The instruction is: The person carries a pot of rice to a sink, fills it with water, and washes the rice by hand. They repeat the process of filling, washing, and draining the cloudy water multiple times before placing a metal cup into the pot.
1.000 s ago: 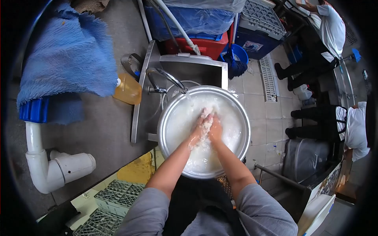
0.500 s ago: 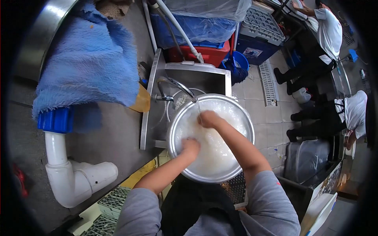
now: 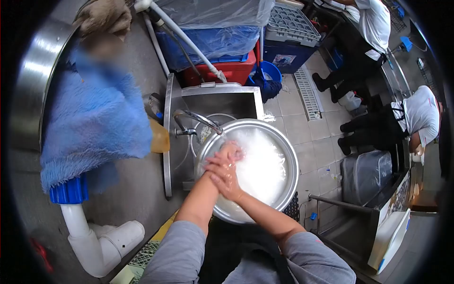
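Note:
A large round metal basin (image 3: 294,176) holds cloudy white water, with its left side over the metal sink. The curved chrome tap (image 3: 198,116) runs water at the basin's upper left. Below the spout is my left hand (image 3: 232,150), above the white water; its fingers are blurred by the running water and hard to make out. My right hand (image 3: 224,176) lies across my left wrist, its fingers wrapped round it. Both hands look wet.
A blue cloth (image 3: 94,118) and white pipe (image 3: 101,246) are at left. Behind the sink (image 3: 168,142) stand a red box (image 3: 236,72) and a blue bucket (image 3: 272,71). Two people in white shirts (image 3: 373,23) (image 3: 418,113) work at right, near a grey bin (image 3: 366,175).
Both hands were apart in the cloudy water. My left hand has moved up under the tap, and my right hand has come left and down onto my left wrist. The view has shifted.

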Demonstrator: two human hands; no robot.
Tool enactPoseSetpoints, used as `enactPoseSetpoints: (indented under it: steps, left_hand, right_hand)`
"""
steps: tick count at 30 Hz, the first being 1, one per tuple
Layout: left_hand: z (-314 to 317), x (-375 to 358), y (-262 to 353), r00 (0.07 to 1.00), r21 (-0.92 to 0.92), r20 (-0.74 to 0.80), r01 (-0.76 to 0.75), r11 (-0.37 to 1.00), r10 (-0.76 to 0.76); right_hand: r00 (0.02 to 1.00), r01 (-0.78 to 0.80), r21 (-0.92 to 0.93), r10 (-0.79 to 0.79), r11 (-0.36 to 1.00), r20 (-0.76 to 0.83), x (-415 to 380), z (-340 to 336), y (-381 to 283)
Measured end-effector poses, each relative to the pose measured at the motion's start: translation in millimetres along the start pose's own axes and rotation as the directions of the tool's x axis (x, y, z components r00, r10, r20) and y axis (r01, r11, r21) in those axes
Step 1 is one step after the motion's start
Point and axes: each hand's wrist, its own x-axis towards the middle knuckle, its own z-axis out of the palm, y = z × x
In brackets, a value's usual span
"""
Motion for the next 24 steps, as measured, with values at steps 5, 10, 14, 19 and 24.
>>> enactPoseSetpoints:
  steps: [5,10,14,19,24]
  left_hand:
    - [21.9,-44.5,2.4,0.999,-0.381,-0.024,0.021,0.924,-0.033]
    - [-3.2,-36.2,-34.9,0.446,0.798,0.086,-0.566,0.206,0.891]
    - [-18.2,-87.5,5.6,0.450,0.786,0.106,-0.585,0.203,0.887]
    - [-34.3,-98.5,47.7,0.417,0.638,-0.157,-0.649,0.414,0.895]
    - [-30.6,-115.6,74.9,0.628,0.123,-0.221,-0.741,0.660,0.746]
  right_hand:
    - [0.949,-0.295,-0.065,0.285,0.953,-0.138,-2.5,-7.3,114.6]
    - [0.922,-0.384,-0.408,0.318,0.829,-0.222,-31.4,-18.8,148.1]
    - [0.832,-0.452,-0.244,0.307,0.858,-0.462,0.9,-13.0,132.1]
    - [0.869,-0.372,-0.217,0.256,0.903,-0.424,33.6,57.9,129.7]
    - [0.922,-0.359,0.181,0.318,0.916,0.219,-29.4,71.8,32.4]
